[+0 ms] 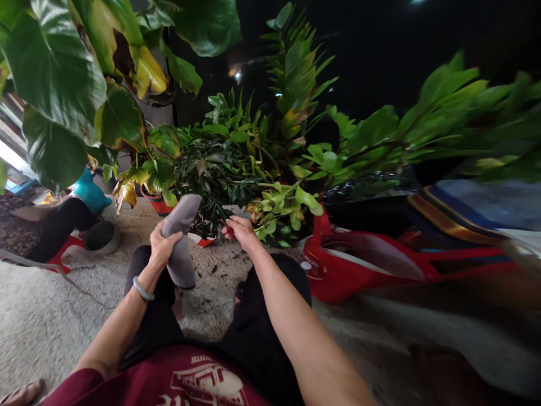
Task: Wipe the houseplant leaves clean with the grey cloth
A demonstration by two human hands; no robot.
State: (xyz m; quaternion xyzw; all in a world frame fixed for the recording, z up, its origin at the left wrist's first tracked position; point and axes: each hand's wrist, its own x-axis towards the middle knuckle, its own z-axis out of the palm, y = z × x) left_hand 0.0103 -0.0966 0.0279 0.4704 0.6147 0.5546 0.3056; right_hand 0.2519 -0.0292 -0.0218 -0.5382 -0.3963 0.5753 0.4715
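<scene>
My left hand (161, 246) is closed around a folded grey cloth (182, 262), which sticks out above and below the fingers. Just right of it, my right hand (242, 232) reaches to the edge of a dark-leaved potted plant (207, 189). Its fingers are curled together at the leaf tips, and what they pinch is too small to make out. Below that foliage shows a red and white planter (200, 239), partly hidden by leaves and the cloth. A lighter green plant (291, 208) hangs beside my right hand.
Large broad leaves (54, 73), some yellowed, overhang the upper left. At right stands a red bag (325, 270), with long leafy stems (406, 129) above it. Another person's dark-trousered leg (59, 228) is at left, near a grey bowl (101, 238) on the concrete floor (54, 316).
</scene>
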